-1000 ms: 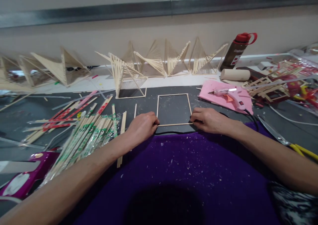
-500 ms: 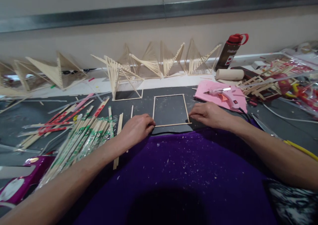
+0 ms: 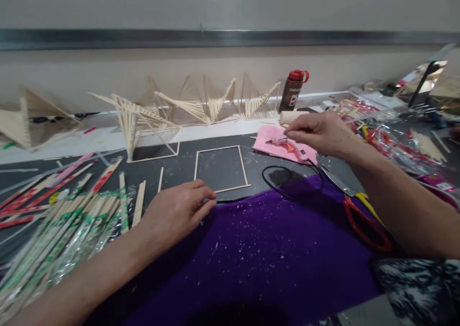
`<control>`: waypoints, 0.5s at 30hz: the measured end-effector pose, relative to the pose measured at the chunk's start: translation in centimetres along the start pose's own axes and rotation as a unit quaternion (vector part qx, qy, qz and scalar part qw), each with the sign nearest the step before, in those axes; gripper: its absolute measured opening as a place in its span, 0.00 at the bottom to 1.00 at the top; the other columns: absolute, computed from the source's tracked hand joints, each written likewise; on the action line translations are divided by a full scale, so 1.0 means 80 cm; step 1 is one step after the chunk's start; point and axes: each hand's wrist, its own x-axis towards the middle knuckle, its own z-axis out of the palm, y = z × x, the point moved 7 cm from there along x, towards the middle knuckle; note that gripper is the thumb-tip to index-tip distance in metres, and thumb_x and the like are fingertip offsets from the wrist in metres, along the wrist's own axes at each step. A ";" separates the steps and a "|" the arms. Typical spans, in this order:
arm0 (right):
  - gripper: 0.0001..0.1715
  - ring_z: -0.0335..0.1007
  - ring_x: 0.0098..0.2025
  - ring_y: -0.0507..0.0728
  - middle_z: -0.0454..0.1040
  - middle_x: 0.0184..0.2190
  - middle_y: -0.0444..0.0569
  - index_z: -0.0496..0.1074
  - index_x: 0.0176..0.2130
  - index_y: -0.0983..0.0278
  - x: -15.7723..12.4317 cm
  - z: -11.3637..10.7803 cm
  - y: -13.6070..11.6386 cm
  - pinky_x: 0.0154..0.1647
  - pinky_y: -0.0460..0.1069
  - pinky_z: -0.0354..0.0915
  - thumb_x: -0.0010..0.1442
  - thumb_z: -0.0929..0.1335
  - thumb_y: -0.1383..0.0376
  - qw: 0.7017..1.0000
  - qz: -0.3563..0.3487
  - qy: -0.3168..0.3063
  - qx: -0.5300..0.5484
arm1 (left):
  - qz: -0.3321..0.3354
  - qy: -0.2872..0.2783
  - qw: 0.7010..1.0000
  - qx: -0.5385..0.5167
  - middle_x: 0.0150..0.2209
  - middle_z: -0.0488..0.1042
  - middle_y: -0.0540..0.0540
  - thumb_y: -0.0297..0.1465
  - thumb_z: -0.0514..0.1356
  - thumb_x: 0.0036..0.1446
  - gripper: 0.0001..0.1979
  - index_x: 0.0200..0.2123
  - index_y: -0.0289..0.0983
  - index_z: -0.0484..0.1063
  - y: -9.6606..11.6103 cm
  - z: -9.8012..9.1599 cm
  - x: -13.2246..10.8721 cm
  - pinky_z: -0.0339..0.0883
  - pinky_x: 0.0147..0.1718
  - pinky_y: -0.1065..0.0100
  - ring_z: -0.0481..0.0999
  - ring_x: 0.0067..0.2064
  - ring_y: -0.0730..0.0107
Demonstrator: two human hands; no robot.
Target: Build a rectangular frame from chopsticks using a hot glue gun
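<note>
A square frame of thin wooden sticks lies flat on the dark mat. Beside its front left corner rests my left hand, fingers loosely bent and thumb apart; part of that corner is covered by it. A black cable runs close to its fingertips. My right hand hovers over the pink hot glue gun, fingers loosely curved with nothing visible in them. The glue gun lies on a pink pad. I cannot tell whether my right hand touches it.
Stick models stand along the wall, near a bottle. Packaged chopsticks and loose sticks lie left. Scissors lie right, by a purple cloth. Plastic-wrapped clutter fills the far right.
My right hand has left the frame's right corner and risen to above the glue gun. My left hand has eased slightly off its corner. The view has turned right.
</note>
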 end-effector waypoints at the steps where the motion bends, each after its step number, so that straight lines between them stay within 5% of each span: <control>1: 0.11 0.67 0.27 0.51 0.74 0.25 0.45 0.76 0.33 0.61 -0.008 -0.008 0.020 0.27 0.47 0.58 0.55 0.64 0.61 0.999 0.037 0.016 -0.012 | -0.001 -0.003 1.000 -0.003 0.38 0.73 0.48 0.38 0.49 0.58 0.14 0.36 0.41 0.73 0.000 0.006 0.000 0.63 0.35 0.67 0.73 0.38 0.67; 7: 0.17 0.68 0.28 0.54 0.75 0.24 0.47 0.76 0.30 0.63 -0.051 0.018 0.110 0.27 0.47 0.57 0.55 0.62 0.57 0.982 0.149 -0.009 -0.114 | -0.004 -0.003 1.000 -0.026 0.38 0.73 0.49 0.37 0.49 0.59 0.13 0.36 0.42 0.73 -0.001 0.027 0.005 0.63 0.36 0.67 0.73 0.38 0.68; 11: 0.25 0.68 0.30 0.58 0.74 0.25 0.52 0.75 0.31 0.64 -0.056 0.059 0.136 0.26 0.48 0.54 0.54 0.60 0.49 0.959 0.208 -0.070 -0.177 | -0.001 0.000 0.999 -0.033 0.38 0.73 0.49 0.36 0.49 0.59 0.13 0.37 0.42 0.73 0.006 0.028 0.005 0.63 0.36 0.67 0.72 0.38 0.68; 15: 0.27 0.64 0.27 0.57 0.72 0.25 0.54 0.75 0.32 0.64 -0.047 0.081 0.148 0.26 0.49 0.51 0.48 0.64 0.44 0.955 0.222 -0.058 -0.190 | -0.010 0.013 0.999 -0.039 0.38 0.74 0.48 0.35 0.50 0.59 0.13 0.36 0.40 0.73 0.002 0.024 0.002 0.63 0.37 0.67 0.72 0.38 0.69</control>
